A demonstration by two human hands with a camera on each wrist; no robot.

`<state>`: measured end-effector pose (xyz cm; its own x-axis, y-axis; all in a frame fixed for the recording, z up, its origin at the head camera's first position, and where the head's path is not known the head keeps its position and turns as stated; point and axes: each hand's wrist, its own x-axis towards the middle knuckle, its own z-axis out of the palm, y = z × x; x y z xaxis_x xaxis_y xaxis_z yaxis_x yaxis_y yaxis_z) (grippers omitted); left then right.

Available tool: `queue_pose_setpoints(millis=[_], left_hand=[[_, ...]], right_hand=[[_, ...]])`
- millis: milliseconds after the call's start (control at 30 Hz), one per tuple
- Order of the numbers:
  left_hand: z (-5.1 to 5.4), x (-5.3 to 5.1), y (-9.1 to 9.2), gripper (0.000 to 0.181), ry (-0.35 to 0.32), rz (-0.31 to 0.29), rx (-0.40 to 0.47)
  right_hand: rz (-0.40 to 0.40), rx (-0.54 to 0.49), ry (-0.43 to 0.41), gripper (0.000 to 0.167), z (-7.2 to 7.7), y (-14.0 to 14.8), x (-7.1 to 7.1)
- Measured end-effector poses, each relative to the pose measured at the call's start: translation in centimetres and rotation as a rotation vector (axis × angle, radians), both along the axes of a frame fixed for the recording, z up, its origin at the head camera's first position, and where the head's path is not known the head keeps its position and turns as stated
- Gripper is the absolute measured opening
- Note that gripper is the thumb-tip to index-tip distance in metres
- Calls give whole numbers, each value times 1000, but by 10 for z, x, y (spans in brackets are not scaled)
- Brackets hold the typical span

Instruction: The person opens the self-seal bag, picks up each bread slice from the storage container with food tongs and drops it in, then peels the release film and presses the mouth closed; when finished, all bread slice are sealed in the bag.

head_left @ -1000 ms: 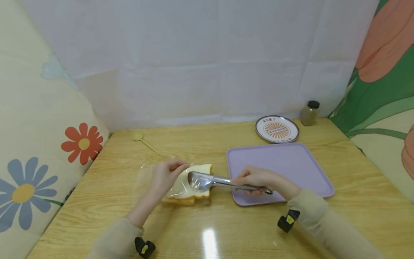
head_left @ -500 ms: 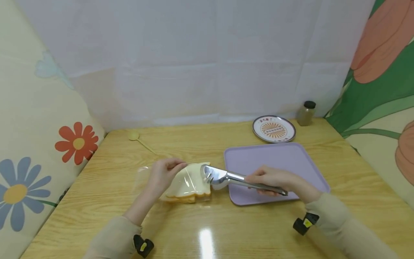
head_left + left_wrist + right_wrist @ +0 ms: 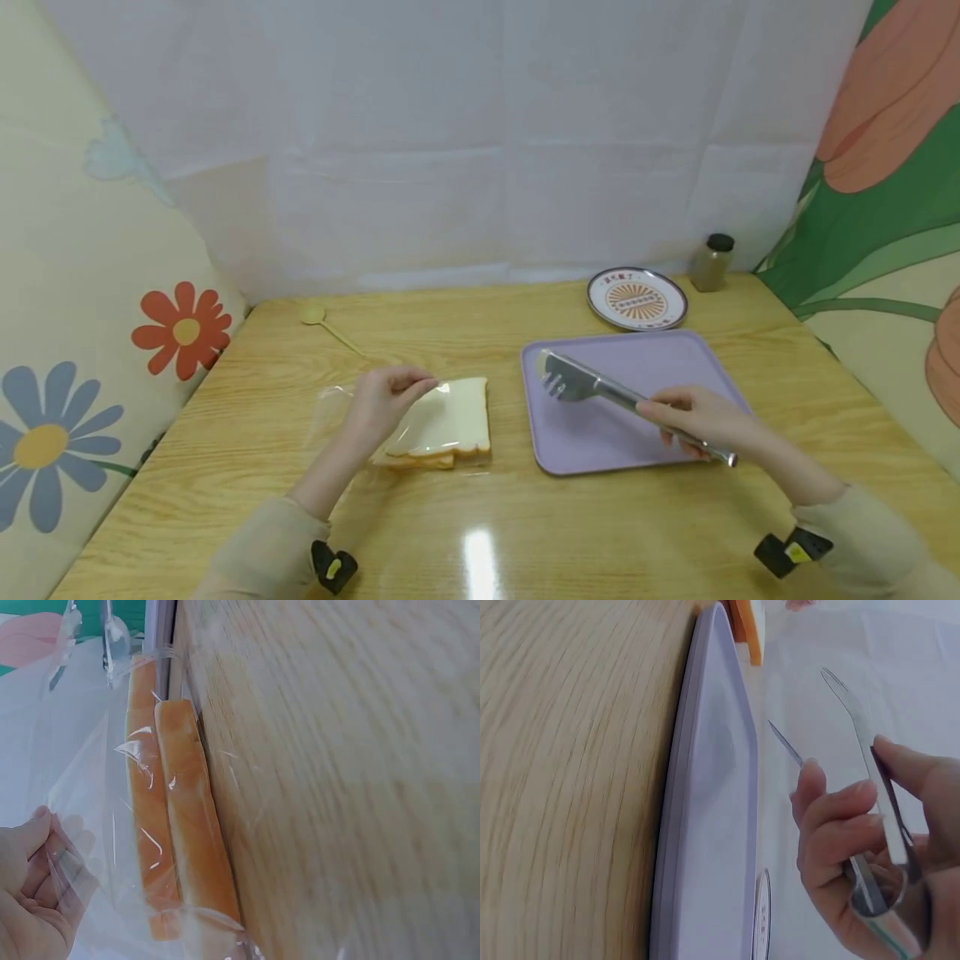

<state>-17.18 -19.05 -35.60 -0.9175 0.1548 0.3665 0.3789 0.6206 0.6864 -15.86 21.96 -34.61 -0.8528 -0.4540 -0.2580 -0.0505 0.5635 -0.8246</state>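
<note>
Two slices of bread (image 3: 461, 417) lie stacked and slightly offset inside a clear plastic bag (image 3: 94, 761), left of centre on the table. With thumb and fingertips, my left hand (image 3: 384, 406) pinches the upper film of that bag and lifts it off the bread. Over the lilac tray (image 3: 600, 446), my right hand (image 3: 701, 419) grips a pair of metal tongs (image 3: 615, 392) by the middle. In the right wrist view the tongs' two arms are spread apart, with nothing between their ends. The tongs' heads point left and sit above the tray's left part.
Behind the tray stands a round patterned plate (image 3: 637, 298), and right of it a jar with a black lid (image 3: 711, 262). A gold-coloured spoon (image 3: 330, 327) lies at the back left. White cloth (image 3: 390, 167) hangs along the table's rear edge.
The tongs have come out of the bag and away from the bread, travelling right with my right hand until over the tray. My left hand keeps its pinch on the bag in nearly the same place.
</note>
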Motion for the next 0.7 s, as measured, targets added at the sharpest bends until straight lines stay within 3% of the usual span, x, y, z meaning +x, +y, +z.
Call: queue_pose_setpoints(millis=[167,333,533,700], left_hand=[[-1,0,1,9,-14,-1,-8],[-2,1,3,9,-21,-2,-28],[-2,1,6,6,12,5,-28],[-3,1,6,6,11,1,-27]], right_hand=[[-130,11,104,44,-1,25,5],[-264,90,181,54,-4,54,11],[-376,148,142,71,-9,90,14],[-430,162,100,74,-11,114,18]])
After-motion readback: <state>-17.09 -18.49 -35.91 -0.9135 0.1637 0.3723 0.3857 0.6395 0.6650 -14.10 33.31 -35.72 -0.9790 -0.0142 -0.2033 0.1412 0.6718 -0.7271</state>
